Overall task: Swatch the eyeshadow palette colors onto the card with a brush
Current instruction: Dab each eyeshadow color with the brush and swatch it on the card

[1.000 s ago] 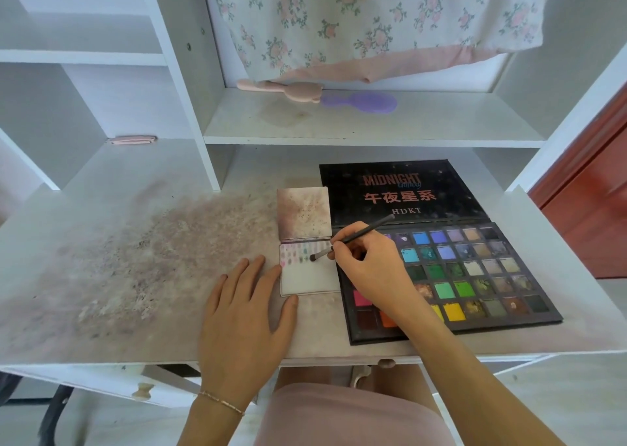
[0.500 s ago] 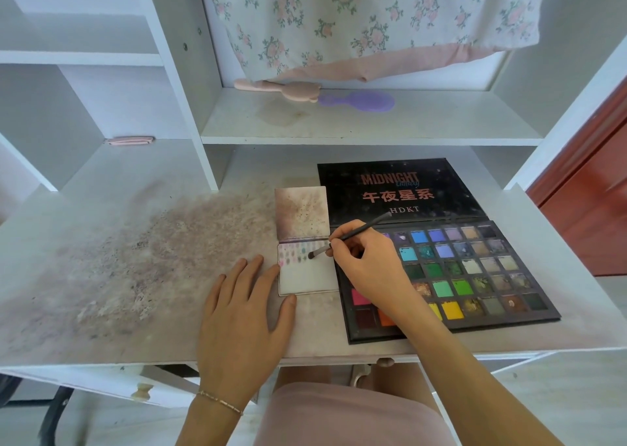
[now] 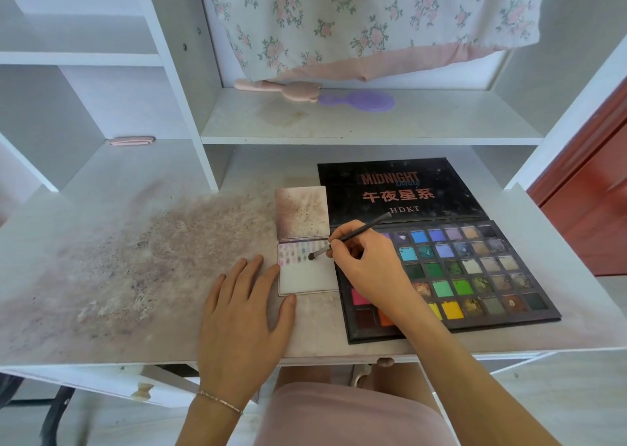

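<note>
A small white card (image 3: pixel 307 276) lies on the desk, with a row of colour swatches along its upper edge. My right hand (image 3: pixel 368 269) pinches a thin dark brush (image 3: pixel 349 237) whose tip touches the card at the right end of the swatch row. My left hand (image 3: pixel 244 313) lies flat on the desk, fingers straight, its index fingertip and thumb tip against the card's left edge and lower corner. The open black eyeshadow palette (image 3: pixel 475 276) with several coloured pans lies to the right, partly under my right hand.
A stained square sheet (image 3: pixel 302 211) lies just behind the card. The desk surface (image 3: pixel 135 259) is smeared with powder. On the shelf above lie a pink brush (image 3: pixel 281 87) and a purple brush (image 3: pixel 359 101). A floral cloth (image 3: pixel 356 21) hangs behind.
The brush tip has shifted a little to the left along the swatch row on the card. My left hand has stayed flat beside the card.
</note>
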Motion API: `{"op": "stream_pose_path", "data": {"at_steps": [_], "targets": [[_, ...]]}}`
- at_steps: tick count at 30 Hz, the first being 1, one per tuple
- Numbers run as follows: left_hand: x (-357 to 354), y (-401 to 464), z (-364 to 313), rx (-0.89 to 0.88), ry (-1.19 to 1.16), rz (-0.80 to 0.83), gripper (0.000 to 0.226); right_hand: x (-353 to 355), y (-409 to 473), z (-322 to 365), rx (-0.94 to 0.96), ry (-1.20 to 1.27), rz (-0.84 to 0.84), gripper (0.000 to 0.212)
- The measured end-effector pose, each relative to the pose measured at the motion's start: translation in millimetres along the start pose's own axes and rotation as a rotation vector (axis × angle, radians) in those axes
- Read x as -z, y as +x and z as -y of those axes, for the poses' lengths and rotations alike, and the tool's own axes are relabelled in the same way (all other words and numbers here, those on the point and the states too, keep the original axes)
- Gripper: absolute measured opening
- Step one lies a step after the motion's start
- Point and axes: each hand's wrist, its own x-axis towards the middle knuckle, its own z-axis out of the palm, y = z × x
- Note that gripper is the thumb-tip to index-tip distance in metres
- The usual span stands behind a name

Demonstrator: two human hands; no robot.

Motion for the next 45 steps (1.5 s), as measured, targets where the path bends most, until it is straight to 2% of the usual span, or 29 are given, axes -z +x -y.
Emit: {"op": "stream_pose_path", "data": {"at_steps": [6, 12, 19, 23, 27, 34, 40, 45], "targets": [[1, 0, 0, 0.002, -0.002, -0.001, 0.056, 0, 0, -1, 0.02, 0.001, -0.015, 0.024], [1, -1, 0, 0.002, -0.01, 0.0, 0.056, 6, -2, 2, 0.049, 0.163, -0.147, 0.023], [-1, 0, 0, 0.001, -0.024, -0.015, 0.056, 38, -23, -6, 0.071, 0.232, -0.291, 0.026], [-2, 1, -3, 0.033, -0.041, -0.039, 0.057, 70, -43, -22, 0.049, 0.127, -0.403, 0.028], [-6, 4, -11, 0.112, -0.065, -0.03, 0.062, 102, -56, -40, 0.01, 0.023, -0.521, 0.014], [-9, 3, -19, 0.147, -0.043, -0.063, 0.05, 121, -71, -59, -0.04, -0.153, -0.668, 0.012], [-9, 2, -17, 0.133, -0.017, -0.048, 0.067, 119, -71, -60, -0.065, -0.253, -0.626, 0.013], [-9, 2, -18, 0.128, -0.027, -0.07, 0.067, 118, -69, -58, -0.06, -0.295, -0.594, 0.018]]}}
